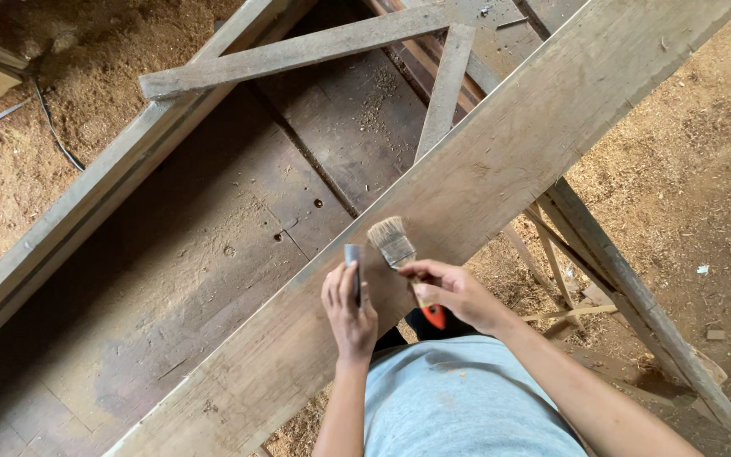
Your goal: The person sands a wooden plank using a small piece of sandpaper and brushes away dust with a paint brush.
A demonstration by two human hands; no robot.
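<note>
Your right hand (450,290) grips the paintbrush (399,254), bristles on the plank (501,161); just beside it, your left hand (349,309) clasps a grey scraper (354,269).

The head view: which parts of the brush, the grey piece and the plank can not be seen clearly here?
- Paintbrush, head view: its handle is mostly covered by the right hand; only an orange end shows.
- Small grey object: its lower part is hidden by the left hand; its kind is unclear.
- Long plank: both ends are cut off by the frame edges.

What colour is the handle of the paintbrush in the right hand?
Orange-red, on the paintbrush below the right hand; head view shows it.
</note>
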